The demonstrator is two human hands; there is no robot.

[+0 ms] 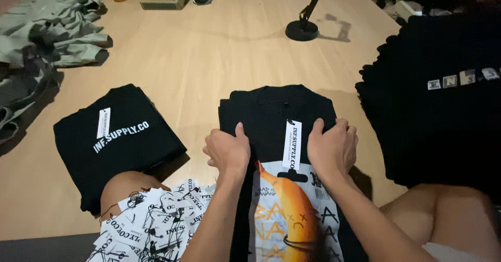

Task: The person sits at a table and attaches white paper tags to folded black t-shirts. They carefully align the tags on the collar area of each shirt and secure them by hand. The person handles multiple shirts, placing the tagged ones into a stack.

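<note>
Left hand (228, 150) and right hand (332, 146) pinching folded black shirt (271, 111) edges (bare floor (209, 58) beyond)

The black folded shirt (276, 111) is showing matt, soft cloth; its front print (289, 215) is looking smooth and slightly glossy. The white hang tag (292, 143) and the heap of loose tags (151, 220) are appearing as matt paper card. The floor (209, 53) is presenting smooth, pale wood with a satin finish.
</note>
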